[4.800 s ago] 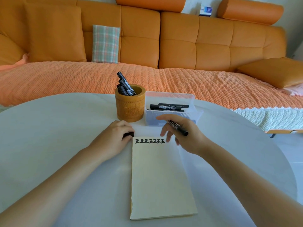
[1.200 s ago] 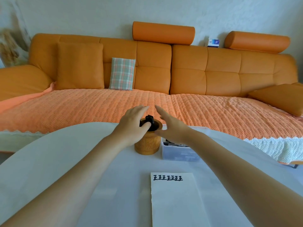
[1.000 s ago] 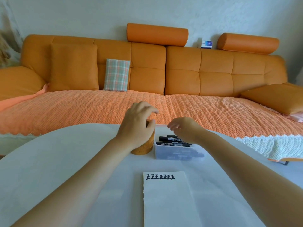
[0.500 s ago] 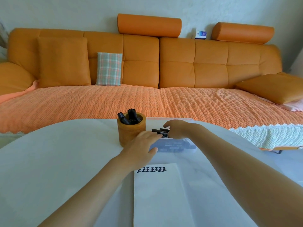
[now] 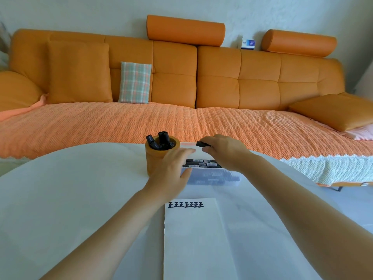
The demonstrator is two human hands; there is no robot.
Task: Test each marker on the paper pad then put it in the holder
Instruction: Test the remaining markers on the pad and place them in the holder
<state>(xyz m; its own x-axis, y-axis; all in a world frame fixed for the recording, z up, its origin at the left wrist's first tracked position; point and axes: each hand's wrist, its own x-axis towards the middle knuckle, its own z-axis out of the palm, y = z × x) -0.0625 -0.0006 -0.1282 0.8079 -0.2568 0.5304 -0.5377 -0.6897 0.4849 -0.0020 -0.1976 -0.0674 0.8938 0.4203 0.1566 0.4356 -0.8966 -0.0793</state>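
Fingers of the right hand (image 5: 224, 152) curl round a black marker (image 5: 201, 144), held above the translucent plastic box (image 5: 214, 179). The left hand (image 5: 171, 172), with fingers straight, holds nothing, just beside the round wooden holder (image 5: 154, 160). The white paper pad (image 5: 193, 239) lies nearer on the white table (image 5: 60, 199).

Black marker (image 5: 201, 144) held over the box (image 5: 212, 179); others (image 5: 162, 138) lean in wooden holder (image 5: 154, 161).

Paper pad (image 5: 193, 239): row of black 王-like marks (image 5: 185, 204) (marker labels (image 5: 201, 163) unreadable)
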